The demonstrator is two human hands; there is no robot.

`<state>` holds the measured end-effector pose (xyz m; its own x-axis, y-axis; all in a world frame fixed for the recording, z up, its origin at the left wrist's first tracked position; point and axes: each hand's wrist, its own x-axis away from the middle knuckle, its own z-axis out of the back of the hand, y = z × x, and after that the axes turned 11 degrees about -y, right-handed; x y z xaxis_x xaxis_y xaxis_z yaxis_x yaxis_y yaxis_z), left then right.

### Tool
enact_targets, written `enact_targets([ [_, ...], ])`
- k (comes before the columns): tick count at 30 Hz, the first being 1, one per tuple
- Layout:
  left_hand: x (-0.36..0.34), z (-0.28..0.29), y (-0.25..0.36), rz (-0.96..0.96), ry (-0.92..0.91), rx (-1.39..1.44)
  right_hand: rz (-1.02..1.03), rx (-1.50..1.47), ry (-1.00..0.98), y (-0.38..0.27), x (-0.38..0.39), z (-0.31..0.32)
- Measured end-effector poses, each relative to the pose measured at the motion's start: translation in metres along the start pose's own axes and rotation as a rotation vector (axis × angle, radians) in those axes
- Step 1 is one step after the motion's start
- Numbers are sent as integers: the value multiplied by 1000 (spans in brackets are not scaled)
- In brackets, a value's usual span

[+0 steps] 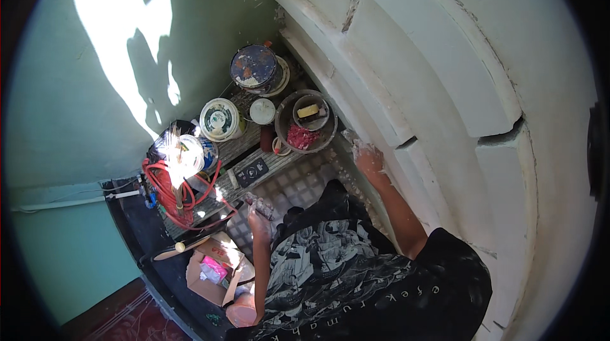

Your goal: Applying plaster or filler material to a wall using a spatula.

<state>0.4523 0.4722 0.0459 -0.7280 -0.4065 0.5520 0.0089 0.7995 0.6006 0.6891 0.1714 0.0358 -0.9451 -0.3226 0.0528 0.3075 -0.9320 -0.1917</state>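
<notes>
Apparently, rough grey-white paste (263, 204) cakes my left hand (258, 221) and right hand (370, 160), the latter near the white moulded wall (406, 80); I cannot tell finger closure. Judged soft, slippery: best held from beneath.

Left: green wall (210, 17) with bright sunlight patch (114, 17) and white pipe (70, 202). Right: white wall (438, 125) with raised bands. Lower left: red floor (124, 320).

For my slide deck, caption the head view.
Right hand, smeared white, beside a pale ledged wall; left hand near a cardboard box; lidded buckets beyond.
</notes>
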Motion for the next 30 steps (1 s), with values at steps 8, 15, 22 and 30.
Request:
enact_targets([
  [8,-12,3,9,44,-34,-28,-234,-108,-223,-36,-25,11],
  [15,-33,24,22,87,-106,-44,22,-419,-659,-63,9,111],
  [22,-28,-5,37,145,-168,-168,-161,-518,-265,-58,104,193],
  [30,-47,-42,35,295,-216,-311,-418,-391,-77,-56,187,247],
])
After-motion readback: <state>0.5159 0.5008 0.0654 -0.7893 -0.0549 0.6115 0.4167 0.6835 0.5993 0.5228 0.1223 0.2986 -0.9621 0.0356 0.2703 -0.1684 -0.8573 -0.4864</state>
